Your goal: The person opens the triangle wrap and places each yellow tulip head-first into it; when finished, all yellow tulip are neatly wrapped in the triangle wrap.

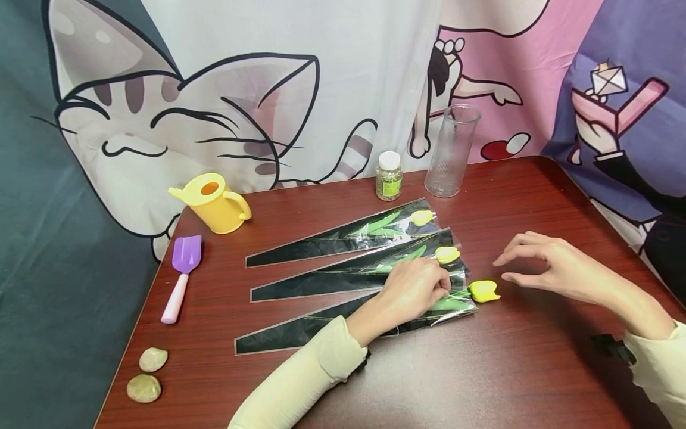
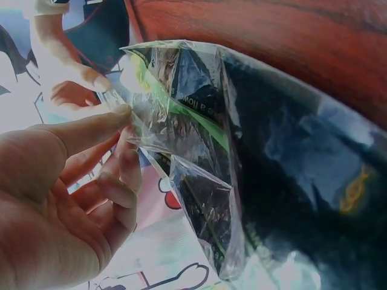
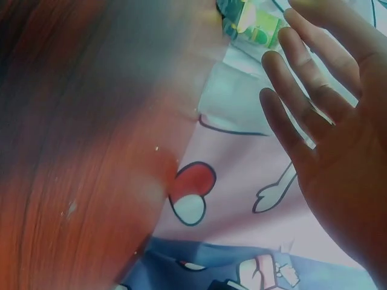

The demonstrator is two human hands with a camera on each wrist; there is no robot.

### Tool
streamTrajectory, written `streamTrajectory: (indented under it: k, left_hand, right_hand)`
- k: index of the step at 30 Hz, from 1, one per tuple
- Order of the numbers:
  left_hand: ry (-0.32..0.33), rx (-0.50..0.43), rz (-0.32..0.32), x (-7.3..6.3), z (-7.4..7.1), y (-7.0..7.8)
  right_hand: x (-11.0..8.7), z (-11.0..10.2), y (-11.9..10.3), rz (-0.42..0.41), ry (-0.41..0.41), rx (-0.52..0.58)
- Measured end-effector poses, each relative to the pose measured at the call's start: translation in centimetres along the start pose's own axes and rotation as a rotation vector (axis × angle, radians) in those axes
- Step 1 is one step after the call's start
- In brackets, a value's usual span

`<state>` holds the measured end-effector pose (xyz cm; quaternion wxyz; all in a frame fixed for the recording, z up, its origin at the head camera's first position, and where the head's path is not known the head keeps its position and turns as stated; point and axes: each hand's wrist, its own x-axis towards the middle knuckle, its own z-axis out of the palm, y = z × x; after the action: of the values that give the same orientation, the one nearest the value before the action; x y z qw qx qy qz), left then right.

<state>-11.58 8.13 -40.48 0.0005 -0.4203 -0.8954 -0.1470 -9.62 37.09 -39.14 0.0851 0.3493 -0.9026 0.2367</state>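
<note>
In the head view, my left hand (image 1: 415,284) is over the nearest black-and-clear flower sleeve (image 1: 300,335). Its thumb and fingertips pinch the clear sleeve's edge (image 2: 181,136) in the left wrist view. A yellow artificial tulip (image 1: 484,291) lies with its green leaves inside that sleeve and its head beyond the wide end. To the right of this flower hovers my right hand (image 1: 557,268), fingers spread and holding nothing. Behind lie two more sleeves, each with a yellow tulip: the middle tulip (image 1: 447,255) and the far tulip (image 1: 422,217).
A clear ribbed vase (image 1: 450,155) and a white-capped jar (image 1: 389,177) stand at the table's back. On the left are a yellow watering can (image 1: 222,208), a purple toy shovel (image 1: 186,256) with a pink handle, and two stones (image 1: 143,388). A cartoon curtain (image 1: 343,36) hangs behind the table.
</note>
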Motion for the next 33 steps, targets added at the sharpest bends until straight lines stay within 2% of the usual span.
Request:
streamTrajectory:
  k: [6,10,14,23,28,33]
  left_hand:
    - [0.003,0.002,0.007,0.0,0.0,0.0]
    - [0.007,0.002,0.016,0.0,0.1,0.0]
    - [0.008,-0.001,0.019,0.0,0.1,0.0]
    - [0.003,-0.010,0.015,0.0,0.1,0.0]
    - [0.007,-0.012,0.015,0.0,0.2,-0.1]
    - [-0.007,-0.014,-0.004,0.1,0.0,0.1]
  right_hand:
    - [-0.7,0.1,0.3,0.065,-0.033,0.014]
    - [-1.0,0.9,0.5,0.109,-0.103,0.054]
    - [-1.0,2.0,0.6,0.098,-0.159,0.094]
    - [-1.0,2.7,0.2,0.113,-0.195,0.122]
    - [-0.7,3.1,0.2,0.058,-0.174,0.116]
    - [-0.3,2.8,-0.2,0.055,-0.178,0.138]
